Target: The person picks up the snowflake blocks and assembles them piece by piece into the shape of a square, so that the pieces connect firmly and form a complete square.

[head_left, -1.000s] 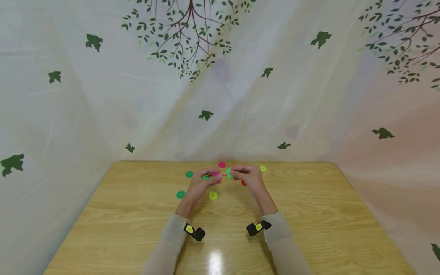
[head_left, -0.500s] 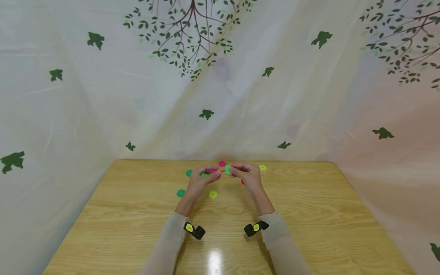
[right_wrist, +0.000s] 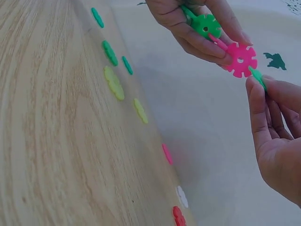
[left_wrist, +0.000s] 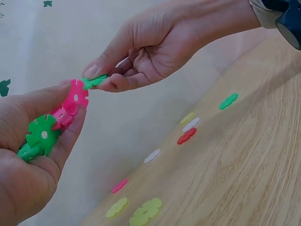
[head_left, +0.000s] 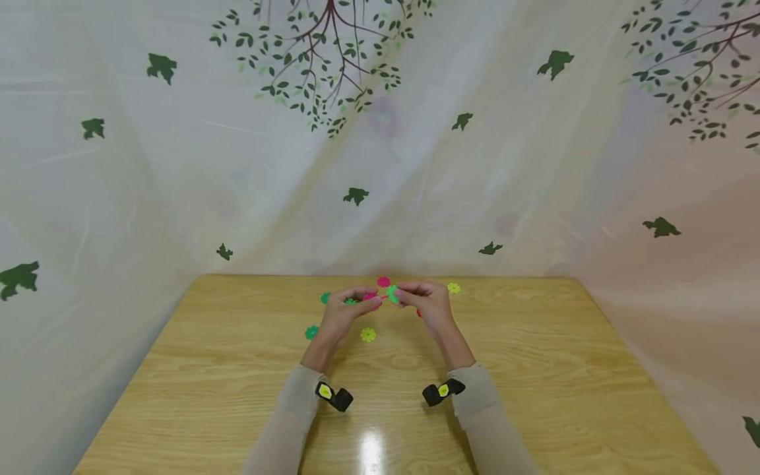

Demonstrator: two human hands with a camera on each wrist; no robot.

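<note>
In the head view, my left hand (head_left: 343, 315) and right hand (head_left: 433, 307) meet above the far part of the table. Between its thumb and fingers the left hand grips a short chain of interlocked snowflake discs, green (left_wrist: 42, 135) at the palm end and pink (right_wrist: 242, 60) at the outer end. My right hand pinches a single green snowflake disc (right_wrist: 257, 79) by its edge. That disc stands crosswise against the rim of the outermost pink disc, touching it at a notch; how deeply it sits cannot be seen. Fingers partly cover the chain.
Loose snowflake discs lie flat on the wooden table (head_left: 237, 396): yellow (head_left: 368, 335), dark green (head_left: 311, 332), pink (head_left: 384, 282), red (left_wrist: 186, 136), white (left_wrist: 152, 156) and others. A printed cloth (head_left: 404, 218) hangs behind the table's far edge.
Both hands stay almost in place. The green disc in the right hand has shifted slightly left, closer to the pink end of the chain.
</note>
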